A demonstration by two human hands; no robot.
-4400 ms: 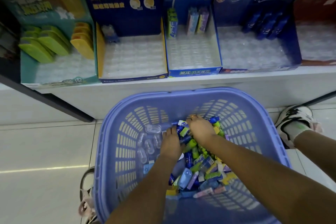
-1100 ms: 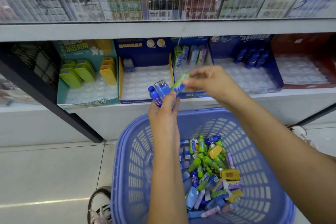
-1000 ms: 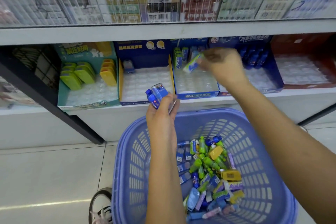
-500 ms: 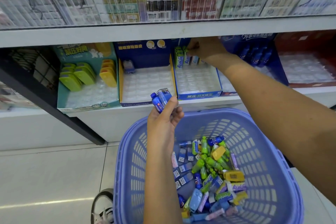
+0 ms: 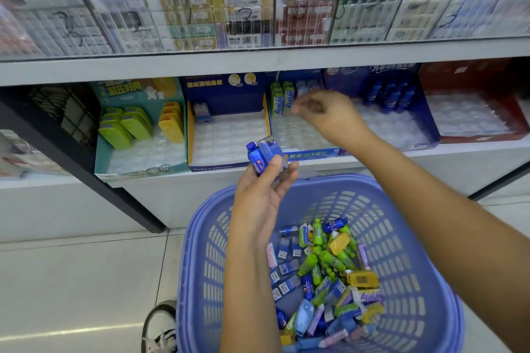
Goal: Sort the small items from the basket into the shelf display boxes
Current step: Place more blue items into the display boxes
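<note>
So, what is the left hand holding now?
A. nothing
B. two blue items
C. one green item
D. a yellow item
B: the left hand grips two blue items above the basket, one shaped like a small bottle, the other boxier.

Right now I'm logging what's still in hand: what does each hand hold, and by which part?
Left hand: two small blue items, pinched at their lower ends. Right hand: blurred, apparently nothing.
</note>
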